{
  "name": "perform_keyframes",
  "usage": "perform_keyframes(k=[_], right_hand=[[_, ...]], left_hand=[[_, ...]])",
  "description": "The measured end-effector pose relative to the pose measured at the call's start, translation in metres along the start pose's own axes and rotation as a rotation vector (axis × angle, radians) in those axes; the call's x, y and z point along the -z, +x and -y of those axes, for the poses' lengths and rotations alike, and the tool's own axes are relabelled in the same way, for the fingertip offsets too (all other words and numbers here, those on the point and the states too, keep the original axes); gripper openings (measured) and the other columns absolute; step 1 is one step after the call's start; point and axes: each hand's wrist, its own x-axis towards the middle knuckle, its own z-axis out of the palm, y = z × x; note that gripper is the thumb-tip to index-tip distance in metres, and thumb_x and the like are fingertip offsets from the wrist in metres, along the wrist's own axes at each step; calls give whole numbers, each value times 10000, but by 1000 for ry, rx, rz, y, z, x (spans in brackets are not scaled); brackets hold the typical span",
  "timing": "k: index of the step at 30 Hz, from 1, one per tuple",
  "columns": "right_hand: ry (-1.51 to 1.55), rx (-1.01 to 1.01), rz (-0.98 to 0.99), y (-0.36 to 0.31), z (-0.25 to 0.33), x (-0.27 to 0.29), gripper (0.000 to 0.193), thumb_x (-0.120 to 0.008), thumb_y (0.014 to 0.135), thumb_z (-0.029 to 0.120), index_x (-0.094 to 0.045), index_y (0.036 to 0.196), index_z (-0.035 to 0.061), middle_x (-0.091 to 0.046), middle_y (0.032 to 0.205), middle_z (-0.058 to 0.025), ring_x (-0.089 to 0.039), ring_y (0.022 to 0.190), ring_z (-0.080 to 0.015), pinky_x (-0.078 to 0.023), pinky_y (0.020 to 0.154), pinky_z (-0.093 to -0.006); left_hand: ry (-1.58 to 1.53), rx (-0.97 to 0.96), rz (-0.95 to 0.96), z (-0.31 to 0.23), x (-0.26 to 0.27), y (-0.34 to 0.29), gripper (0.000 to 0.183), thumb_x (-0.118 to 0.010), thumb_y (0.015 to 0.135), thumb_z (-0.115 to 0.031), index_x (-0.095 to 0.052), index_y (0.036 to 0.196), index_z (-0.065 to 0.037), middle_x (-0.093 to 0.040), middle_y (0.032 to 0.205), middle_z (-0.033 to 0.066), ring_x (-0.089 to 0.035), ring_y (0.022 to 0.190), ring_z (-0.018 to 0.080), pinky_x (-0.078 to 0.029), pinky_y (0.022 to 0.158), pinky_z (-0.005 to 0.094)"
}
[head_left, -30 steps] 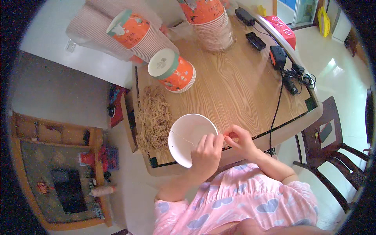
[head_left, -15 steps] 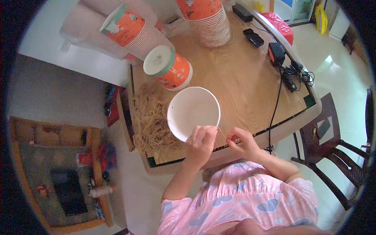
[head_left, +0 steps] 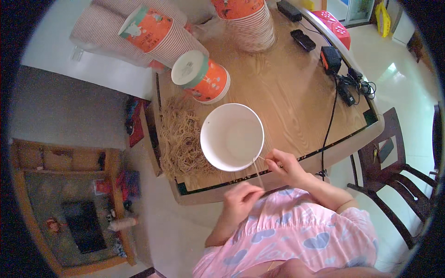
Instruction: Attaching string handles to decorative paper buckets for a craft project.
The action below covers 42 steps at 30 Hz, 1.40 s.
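Left grip (head_left: 241, 201) and right grip (head_left: 285, 167) pinch string (head_left: 258, 175) beside the white tub (head_left: 232, 136) on the wood-grain surface (head_left: 287, 92); a chair (head_left: 369, 164) stands rightward.

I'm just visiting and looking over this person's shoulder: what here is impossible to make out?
In the head view:
- Thin cord at the white bucket's rim: too fine and blurred to tell whether it is knotted.
- Cord ends: hidden by the curled fingers of the left hand and right hand.
- Tall bucket stack: cut off by the upper edge.
- Twine heap: strands too tangled to follow.
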Motion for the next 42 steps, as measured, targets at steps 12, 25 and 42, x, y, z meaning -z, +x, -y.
perform_keyframes(k=[12,25,42], right_hand=[[108,4,-147,-1,-9,1,96,-531,859,75,-528,820,-13,-546,740,-29,-498,679,-92,-426,613,-243],[73,60,-189,1,-12,-10,89,-608,785,70,-566,821,1,-547,714,-90,-533,658,-150,-432,582,-279],[108,217,-256,7,16,-13,97,-645,728,-17,-568,781,10,-537,722,-50,-524,664,-129,-421,590,-244]], left_hand=[[-944,251,-138,45,-58,38,372,-384,944,-289,-513,1122,11,-592,915,51,-554,746,106,-432,634,212],[-1121,429,-187,60,-55,45,186,-603,836,-174,-610,935,-17,-487,569,-50,-393,463,28,-259,404,158],[-70,-217,-560,40,-56,30,167,-637,754,14,-534,873,-43,-543,798,48,-492,647,89,-412,554,201]])
